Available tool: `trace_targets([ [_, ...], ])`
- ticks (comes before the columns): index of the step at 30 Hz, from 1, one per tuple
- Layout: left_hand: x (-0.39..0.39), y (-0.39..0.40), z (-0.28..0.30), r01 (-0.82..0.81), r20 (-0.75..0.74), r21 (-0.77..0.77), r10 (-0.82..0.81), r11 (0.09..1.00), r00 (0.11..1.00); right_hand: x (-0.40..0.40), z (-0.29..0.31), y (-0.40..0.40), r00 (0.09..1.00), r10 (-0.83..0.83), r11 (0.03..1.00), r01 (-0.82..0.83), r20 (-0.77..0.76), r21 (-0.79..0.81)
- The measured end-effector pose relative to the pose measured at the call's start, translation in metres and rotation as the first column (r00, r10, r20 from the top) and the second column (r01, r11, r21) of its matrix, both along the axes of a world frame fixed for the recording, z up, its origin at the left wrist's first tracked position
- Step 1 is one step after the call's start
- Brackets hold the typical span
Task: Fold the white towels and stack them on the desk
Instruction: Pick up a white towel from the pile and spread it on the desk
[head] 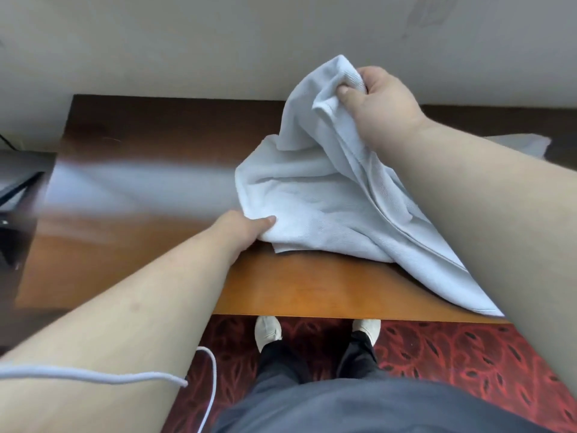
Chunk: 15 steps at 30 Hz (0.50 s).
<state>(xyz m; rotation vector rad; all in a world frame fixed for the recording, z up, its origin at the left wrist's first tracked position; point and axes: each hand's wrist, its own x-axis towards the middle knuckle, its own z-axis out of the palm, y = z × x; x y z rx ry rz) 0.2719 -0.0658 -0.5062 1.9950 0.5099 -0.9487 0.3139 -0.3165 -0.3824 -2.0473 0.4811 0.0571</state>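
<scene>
Your right hand (379, 98) is raised above the far side of the desk (150, 182), its fingers and thumb bunched tight around a gathered corner of the white towel (315, 195), so the cloth hangs down from it in loose folds. Your left hand (246, 228) sits low at the towel's near left edge, thumb on top, pinching the fabric against the wood. The 2 hands are well apart, both gripping the same towel. Most of the towel lies crumpled on the right half of the desk, and 1 corner trails over the near edge. Behind your right forearm, a bit of another white cloth (521, 143) shows on the desk. A white cord (125, 377) crosses your left forearm.
</scene>
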Motion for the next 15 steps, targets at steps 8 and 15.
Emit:
trace_targets([
  [8, 0.012, -0.011, 0.038, -0.166, 0.332, -0.259, 0.249, 0.951, 0.910, -0.017, 0.015, 0.031, 0.936, -0.164, 0.986, 0.153, 0.310, 0.059],
  [15, 0.060, -0.002, 0.049, -0.288, -0.042, -0.416, 0.298, 0.863, 0.954, -0.028, -0.002, 0.077, 0.979, 0.182, 0.983, -0.180, 0.086, -0.031],
])
